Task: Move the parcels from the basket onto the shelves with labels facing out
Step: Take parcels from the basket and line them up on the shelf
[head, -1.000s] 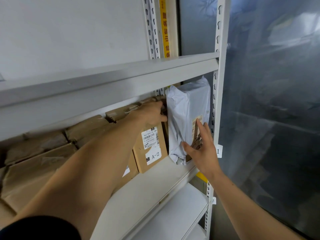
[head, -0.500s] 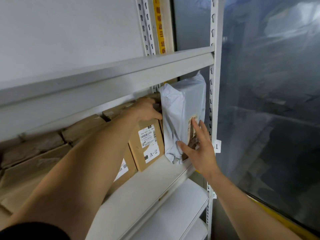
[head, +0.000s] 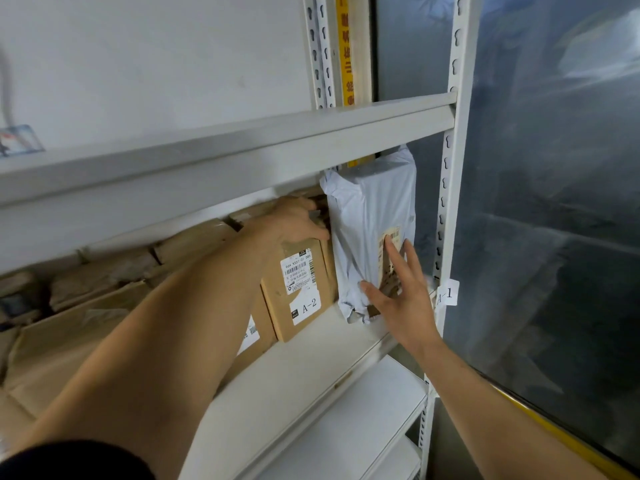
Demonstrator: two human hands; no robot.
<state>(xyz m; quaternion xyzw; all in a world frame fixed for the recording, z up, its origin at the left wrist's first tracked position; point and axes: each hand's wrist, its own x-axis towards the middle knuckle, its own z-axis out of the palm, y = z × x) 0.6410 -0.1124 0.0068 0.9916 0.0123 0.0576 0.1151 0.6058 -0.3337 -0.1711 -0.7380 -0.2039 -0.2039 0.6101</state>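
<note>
Grey metal shelf (head: 311, 386) at frame centre carries a row of brown cardboard boxes (head: 194, 237). Grey poly parcel (head: 367, 216) stands upright at the row's right end, against the slotted upright (head: 450, 188), its label facing out. Right hand (head: 401, 299), fingers straight and spread, presses flat on that label. Left hand (head: 291, 223) curls over the top of the box marked A-2 (head: 298, 289), just left of the parcel.

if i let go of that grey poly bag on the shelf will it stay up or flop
The grey poly bag looks soft and wrinkled, so it would probably sag. Wedged between the A-2 box and the upright post, it may stay up.
</note>
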